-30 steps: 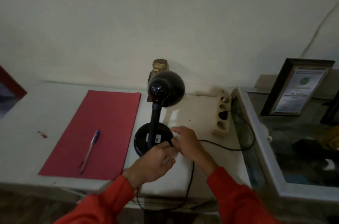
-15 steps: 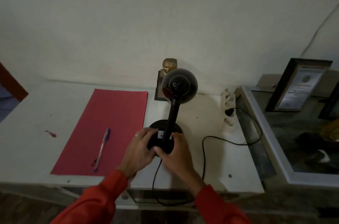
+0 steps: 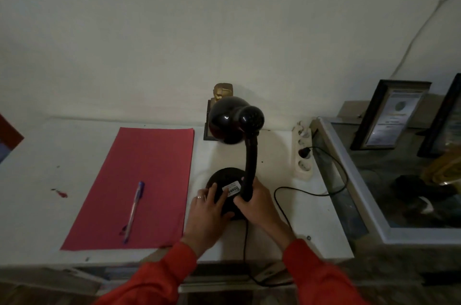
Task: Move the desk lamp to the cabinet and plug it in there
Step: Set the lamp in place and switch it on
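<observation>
A black desk lamp [image 3: 250, 155] stands on the white desk [image 3: 37, 204], its round shade turned to the left. My left hand [image 3: 209, 209] lies flat on the left side of the lamp's round base [image 3: 224, 177]. My right hand [image 3: 257, 207] is wrapped around the foot of the lamp's neck. The lamp's black cord [image 3: 294, 189] runs off the front edge and loops right to a plug [image 3: 303, 152] in a white power strip [image 3: 303, 152]. To the right stands the glass-topped cabinet [image 3: 349, 179].
A red sheet [image 3: 149, 179] with a pen [image 3: 134, 209] on it lies left of the lamp. A small gold bust [image 3: 222, 93] stands behind the shade against the wall. Framed certificates [image 3: 389, 117] and dark objects sit on the cabinet.
Both hands have shifted on the lamp: the left now lies flat on the base, the right closes around the neck's foot. The shade has swung to the left.
</observation>
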The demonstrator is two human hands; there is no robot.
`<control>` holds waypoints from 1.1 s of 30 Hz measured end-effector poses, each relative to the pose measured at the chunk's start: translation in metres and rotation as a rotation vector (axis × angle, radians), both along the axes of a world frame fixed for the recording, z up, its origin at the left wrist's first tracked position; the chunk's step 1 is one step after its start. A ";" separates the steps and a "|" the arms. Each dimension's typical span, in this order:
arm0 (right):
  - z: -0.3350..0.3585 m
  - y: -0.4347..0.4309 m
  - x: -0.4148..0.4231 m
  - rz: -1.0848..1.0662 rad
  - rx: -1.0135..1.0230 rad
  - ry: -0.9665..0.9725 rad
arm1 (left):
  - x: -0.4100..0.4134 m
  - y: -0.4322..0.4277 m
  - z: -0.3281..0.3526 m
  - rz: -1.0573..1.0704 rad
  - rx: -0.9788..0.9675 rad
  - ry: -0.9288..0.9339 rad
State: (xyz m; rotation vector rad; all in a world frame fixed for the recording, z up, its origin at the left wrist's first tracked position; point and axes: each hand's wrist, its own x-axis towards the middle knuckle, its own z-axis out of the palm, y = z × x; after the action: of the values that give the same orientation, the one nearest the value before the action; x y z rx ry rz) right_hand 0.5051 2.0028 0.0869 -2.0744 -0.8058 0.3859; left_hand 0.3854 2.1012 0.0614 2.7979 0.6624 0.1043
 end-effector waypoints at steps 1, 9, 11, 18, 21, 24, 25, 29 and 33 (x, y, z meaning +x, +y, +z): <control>0.002 -0.005 0.008 0.021 -0.028 0.011 | 0.002 -0.008 -0.002 0.014 0.012 0.028; 0.014 -0.030 0.053 0.184 -0.074 0.084 | 0.006 -0.037 0.006 -0.063 0.151 -0.022; 0.014 -0.029 0.056 0.195 -0.069 0.100 | 0.008 -0.038 0.007 -0.040 0.131 -0.052; 0.014 -0.015 0.063 0.317 -0.082 0.130 | 0.006 -0.046 0.011 0.003 0.063 -0.062; 0.015 -0.009 0.064 0.360 -0.086 0.119 | 0.000 -0.047 0.011 0.026 0.112 -0.075; 0.016 -0.007 0.061 0.378 -0.079 0.130 | -0.005 -0.050 0.009 0.046 0.149 -0.067; 0.018 -0.007 0.060 0.394 -0.075 0.139 | -0.006 -0.051 0.008 0.058 0.148 -0.074; 0.036 -0.012 0.057 0.459 -0.013 0.147 | -0.009 -0.048 0.001 0.100 0.044 -0.103; 0.085 -0.019 0.053 0.438 0.219 0.186 | -0.006 -0.040 -0.001 0.099 0.010 -0.141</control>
State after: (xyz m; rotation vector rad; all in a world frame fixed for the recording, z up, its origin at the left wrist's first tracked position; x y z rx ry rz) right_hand 0.5585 1.9842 0.1715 -1.6257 -1.1344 0.6847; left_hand 0.3795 2.0612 0.0603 2.7354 0.7665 0.3210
